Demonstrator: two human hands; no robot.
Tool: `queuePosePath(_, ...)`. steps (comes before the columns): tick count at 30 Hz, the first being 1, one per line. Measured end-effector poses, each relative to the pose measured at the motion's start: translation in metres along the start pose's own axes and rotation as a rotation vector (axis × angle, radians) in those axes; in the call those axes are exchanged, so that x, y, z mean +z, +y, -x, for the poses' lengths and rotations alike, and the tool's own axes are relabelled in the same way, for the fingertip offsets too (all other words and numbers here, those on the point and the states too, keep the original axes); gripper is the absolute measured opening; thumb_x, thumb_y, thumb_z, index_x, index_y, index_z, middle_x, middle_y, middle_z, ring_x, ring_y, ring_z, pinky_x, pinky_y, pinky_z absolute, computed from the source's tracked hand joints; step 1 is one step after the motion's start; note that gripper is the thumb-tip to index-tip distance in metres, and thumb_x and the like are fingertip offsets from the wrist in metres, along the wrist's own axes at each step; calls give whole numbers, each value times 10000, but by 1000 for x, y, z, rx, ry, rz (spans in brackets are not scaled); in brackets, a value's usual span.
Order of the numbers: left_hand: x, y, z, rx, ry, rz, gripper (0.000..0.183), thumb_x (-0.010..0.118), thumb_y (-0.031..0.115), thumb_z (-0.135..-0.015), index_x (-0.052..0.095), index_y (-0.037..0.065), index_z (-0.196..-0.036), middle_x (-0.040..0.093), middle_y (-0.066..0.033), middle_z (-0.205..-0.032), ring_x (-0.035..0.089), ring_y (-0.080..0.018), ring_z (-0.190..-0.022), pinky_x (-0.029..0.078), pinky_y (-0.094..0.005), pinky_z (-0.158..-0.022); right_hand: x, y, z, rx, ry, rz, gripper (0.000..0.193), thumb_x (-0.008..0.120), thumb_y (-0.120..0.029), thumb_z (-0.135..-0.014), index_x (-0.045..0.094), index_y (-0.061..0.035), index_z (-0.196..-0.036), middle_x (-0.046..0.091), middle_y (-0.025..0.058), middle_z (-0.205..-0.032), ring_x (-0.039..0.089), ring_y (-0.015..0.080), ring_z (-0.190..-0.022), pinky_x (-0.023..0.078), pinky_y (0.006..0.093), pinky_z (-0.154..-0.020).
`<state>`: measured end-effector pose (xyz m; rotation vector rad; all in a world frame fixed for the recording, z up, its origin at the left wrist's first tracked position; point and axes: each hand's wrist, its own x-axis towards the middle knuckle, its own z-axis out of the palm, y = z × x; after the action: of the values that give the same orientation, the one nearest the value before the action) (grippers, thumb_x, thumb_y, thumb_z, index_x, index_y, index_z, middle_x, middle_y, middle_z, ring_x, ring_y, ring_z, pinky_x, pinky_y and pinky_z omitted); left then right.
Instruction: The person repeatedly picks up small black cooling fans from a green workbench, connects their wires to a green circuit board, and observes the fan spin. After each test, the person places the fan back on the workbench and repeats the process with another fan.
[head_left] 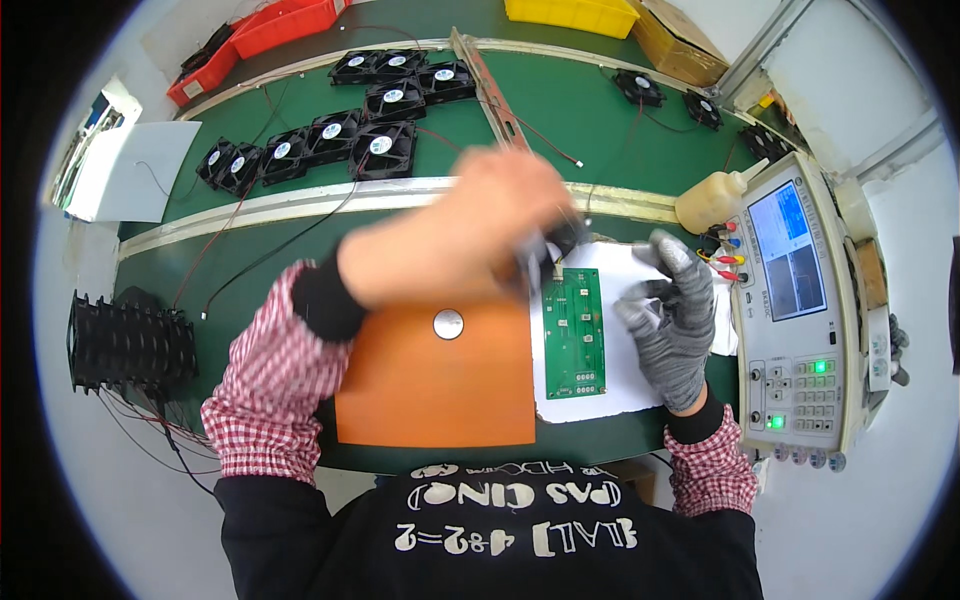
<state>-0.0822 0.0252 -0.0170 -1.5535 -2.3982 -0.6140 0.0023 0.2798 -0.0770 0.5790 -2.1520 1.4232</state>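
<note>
My bare left hand [510,195] reaches across the mat, smeared by motion. Beneath its fingers is a dark, blurred object, which looks like a small black fan [540,262], at the top end of a green circuit board [574,335]. That board lies on a white sheet [625,375]; a small connector at its upper end sits close to the fan. On the right of the board is my right hand [678,325] in a grey glove. Its fingers are bent and apart, and nothing shows between them.
An orange mat [430,400] bears a round silver disc [448,324]. Black fans [383,150] with wires lie beyond the white rail, and a fan stack [130,345] stands left. At right are a test meter [795,300] and a beige bottle [710,203].
</note>
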Motion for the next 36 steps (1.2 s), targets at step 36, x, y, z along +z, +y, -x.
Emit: queuePosePath(36,-8,92,88,-223,216,-354,853,885,284,-560,528,-7,-1278,572,-156,-1204,532,-347,-1087,415,-452,-942,7,23,4,199,-433,-21,155,755,16,-701,623,1,-781,562,85,-857,617,230,-838,521,335,-772)
